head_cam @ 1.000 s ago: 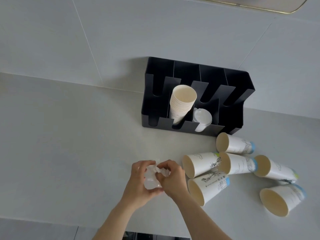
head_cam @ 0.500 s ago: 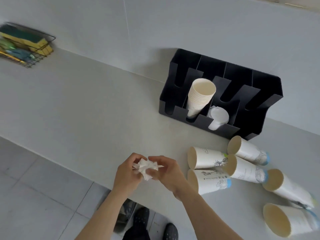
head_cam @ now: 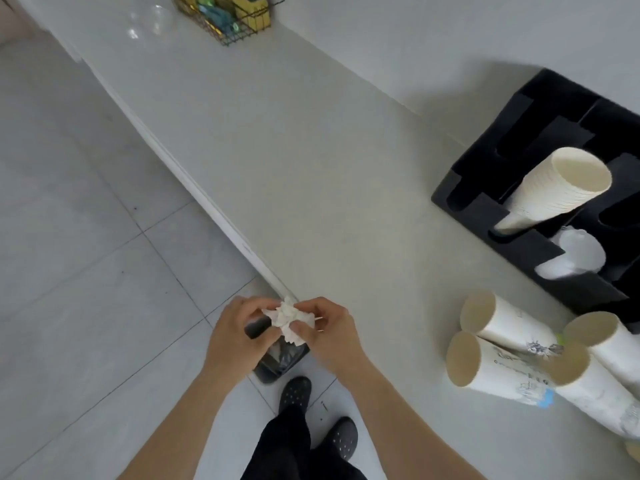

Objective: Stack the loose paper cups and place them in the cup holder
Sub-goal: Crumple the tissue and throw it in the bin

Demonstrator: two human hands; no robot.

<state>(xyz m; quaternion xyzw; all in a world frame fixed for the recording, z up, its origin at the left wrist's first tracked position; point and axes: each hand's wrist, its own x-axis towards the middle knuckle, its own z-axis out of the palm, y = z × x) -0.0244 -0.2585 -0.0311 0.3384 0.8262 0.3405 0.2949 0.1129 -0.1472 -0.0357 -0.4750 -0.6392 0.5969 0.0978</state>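
A crumpled white tissue (head_cam: 286,319) is pinched between my left hand (head_cam: 239,337) and my right hand (head_cam: 329,336), just past the counter's front edge and above a black bin (head_cam: 282,362) on the floor. Several loose paper cups (head_cam: 498,362) lie on their sides at the right of the counter. Behind them stands the black cup holder (head_cam: 485,206), with a stack of white cups (head_cam: 557,188) leaning in one slot and white lids (head_cam: 578,254) in another.
The grey counter (head_cam: 311,161) runs diagonally, its front edge passing under my hands. A wire basket (head_cam: 228,15) with sponges sits at its far end. Grey floor tiles fill the left, and my black shoes (head_cam: 294,393) show below.
The view has swung left and down, so the floor, bin and shoes now show. Both hands have drawn back from over the counter to its edge, still working the tissue.
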